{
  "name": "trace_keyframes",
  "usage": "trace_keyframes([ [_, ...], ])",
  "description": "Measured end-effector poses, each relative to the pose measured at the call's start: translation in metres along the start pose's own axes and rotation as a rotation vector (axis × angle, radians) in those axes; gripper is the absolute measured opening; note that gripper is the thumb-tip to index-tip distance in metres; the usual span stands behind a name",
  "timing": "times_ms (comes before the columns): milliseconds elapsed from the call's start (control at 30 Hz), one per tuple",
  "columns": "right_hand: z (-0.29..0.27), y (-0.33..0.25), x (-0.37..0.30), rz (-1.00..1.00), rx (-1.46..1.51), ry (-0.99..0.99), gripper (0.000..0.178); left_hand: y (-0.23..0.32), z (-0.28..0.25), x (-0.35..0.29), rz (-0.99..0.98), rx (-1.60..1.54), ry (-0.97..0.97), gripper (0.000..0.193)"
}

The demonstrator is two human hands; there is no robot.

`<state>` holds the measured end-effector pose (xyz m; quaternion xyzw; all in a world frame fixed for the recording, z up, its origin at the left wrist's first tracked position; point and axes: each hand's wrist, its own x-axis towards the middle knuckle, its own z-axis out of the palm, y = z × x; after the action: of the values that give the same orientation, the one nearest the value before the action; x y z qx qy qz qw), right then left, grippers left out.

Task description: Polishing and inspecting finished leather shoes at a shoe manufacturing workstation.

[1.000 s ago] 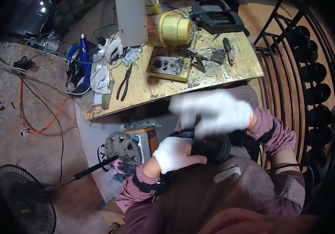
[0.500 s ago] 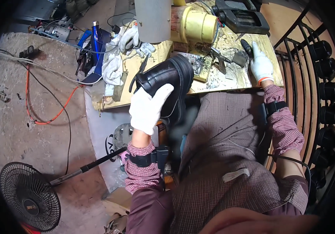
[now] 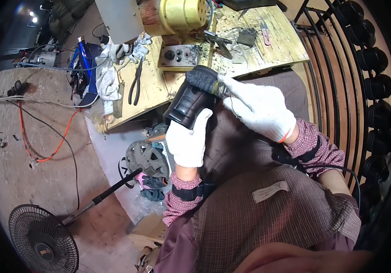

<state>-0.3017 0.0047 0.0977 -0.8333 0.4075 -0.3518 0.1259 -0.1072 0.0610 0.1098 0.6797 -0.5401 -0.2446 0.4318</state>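
My left hand (image 3: 187, 143), in a white knit glove, grips a black leather shoe (image 3: 189, 107) above my lap, the thumb lying along its side. My right hand (image 3: 261, 108), gloved in white too, is closed on a dark, rounded, cloth-like tool (image 3: 202, 81). That tool rests against the upper end of the shoe; its exact kind cannot be made out. Black-handled pliers (image 3: 136, 84) lie on the yellowed worktable (image 3: 277, 54), left of the shoe.
A yellow machine (image 3: 177, 16) and a knobbed control box (image 3: 179, 55) stand on the table. Spare gloves (image 3: 109, 82) and a blue bottle (image 3: 85, 52) are at left. A pedestal fan (image 3: 45, 245) stands lower left. Black shoes (image 3: 380, 86) line a rack at right.
My right hand has come from the table to the shoe with the dark tool in it. My left hand has lowered and turned the shoe. The view has shifted.
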Motion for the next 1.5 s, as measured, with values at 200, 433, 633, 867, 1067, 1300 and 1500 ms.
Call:
trace_keyframes([
  [200, -0.025, -0.015, -0.022, 0.11, -0.06, -0.156, 0.05, 0.003, 0.0, -0.015, 0.074, 0.003, -0.03, 0.034],
  [433, -0.031, -0.028, -0.029, 0.085, -0.209, -0.177, 0.05, -0.001, -0.003, -0.011, 0.071, -0.089, 0.013, 0.029],
  [633, -0.016, -0.017, -0.006, 0.023, -0.179, -0.053, 0.054, -0.002, -0.004, -0.01, -0.048, -0.054, -0.034, 0.03],
  [867, -0.016, 0.059, -0.021, 0.1, -0.243, 0.036, 0.045, -0.018, -0.023, 0.018, -0.112, -0.17, 0.093, 0.036],
  [1067, 0.026, 0.15, 0.04, 0.332, -0.425, -0.104, 0.052, -0.012, -0.047, 0.057, -0.224, 0.041, 0.146, 0.033],
  [1300, 0.124, 0.144, 0.052, 0.613, 0.576, 0.05, 0.048, -0.021, -0.047, 0.061, -0.131, -0.023, 0.162, 0.034],
  [1500, 0.116, 0.137, 0.073, 0.621, 0.421, 0.003, 0.04, -0.014, -0.037, 0.027, -0.157, 0.056, 0.149, 0.037],
])
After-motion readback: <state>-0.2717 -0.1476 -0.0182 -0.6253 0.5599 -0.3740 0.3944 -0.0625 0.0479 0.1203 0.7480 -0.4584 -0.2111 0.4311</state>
